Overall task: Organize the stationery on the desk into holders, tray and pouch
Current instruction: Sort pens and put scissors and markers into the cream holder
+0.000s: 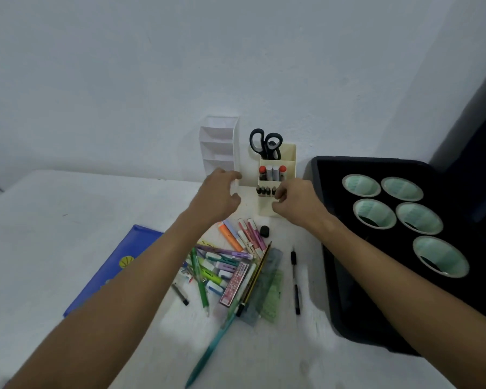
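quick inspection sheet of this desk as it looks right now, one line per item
surface: white desk, mostly bare on the left
job's things: cream holder against the wall with black scissors and markers; white tiered holder empty; blue pouch flat at left; black tray at right holds five cups
clutter: loose pile of pens and highlighters, green ruler, black pen lying apart, small black cap
grippers: left hand open at the white holder; right hand at the cream holder's front, grip unclear
cables: nothing seen
surroundings: plain white wall, dark edge at right
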### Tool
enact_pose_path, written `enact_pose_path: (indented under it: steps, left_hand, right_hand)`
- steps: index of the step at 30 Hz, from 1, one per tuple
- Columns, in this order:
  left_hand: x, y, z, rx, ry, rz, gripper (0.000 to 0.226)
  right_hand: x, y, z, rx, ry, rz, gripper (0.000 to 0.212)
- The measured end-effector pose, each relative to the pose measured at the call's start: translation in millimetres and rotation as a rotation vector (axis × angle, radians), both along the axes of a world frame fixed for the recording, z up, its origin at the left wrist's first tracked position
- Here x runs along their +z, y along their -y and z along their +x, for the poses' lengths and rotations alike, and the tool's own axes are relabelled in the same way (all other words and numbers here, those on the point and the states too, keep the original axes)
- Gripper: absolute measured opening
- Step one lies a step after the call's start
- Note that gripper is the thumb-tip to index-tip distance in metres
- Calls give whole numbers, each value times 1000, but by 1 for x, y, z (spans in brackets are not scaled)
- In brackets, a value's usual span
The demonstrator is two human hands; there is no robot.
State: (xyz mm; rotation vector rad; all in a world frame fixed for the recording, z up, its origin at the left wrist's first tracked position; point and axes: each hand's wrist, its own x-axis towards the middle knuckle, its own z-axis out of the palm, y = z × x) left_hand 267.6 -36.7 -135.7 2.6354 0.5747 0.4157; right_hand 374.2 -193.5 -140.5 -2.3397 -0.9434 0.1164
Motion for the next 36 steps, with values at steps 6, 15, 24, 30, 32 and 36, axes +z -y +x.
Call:
enact_pose_path:
  steps: [6,15,24,30,32,36]
  left_hand:
    - [-16,-19,-53,104,-168,-21,42]
    - [-56,-48,-113,410,-387,-59,9]
    - [-84,-63,-139,592,-324,-213,27]
    - [-93,-56,-140,580,-295,-195,28]
    - [-93,-54,-139,576,-294,-178,25]
    - [-92,-53,-138,571,-293,-185,28]
  right_hand:
    - [-3,4,-31,110,-103,-194,15]
    - [-25,13,-44,85,-107,-505,3]
    - [-34,14,-51,-33,-74,-535,24]
    - [-39,15,-47,-81,-119,-556,22]
    - [-39,15,-49,-101,-140,-580,11]
    - [-37,14,-52,-116,-182,-582,20]
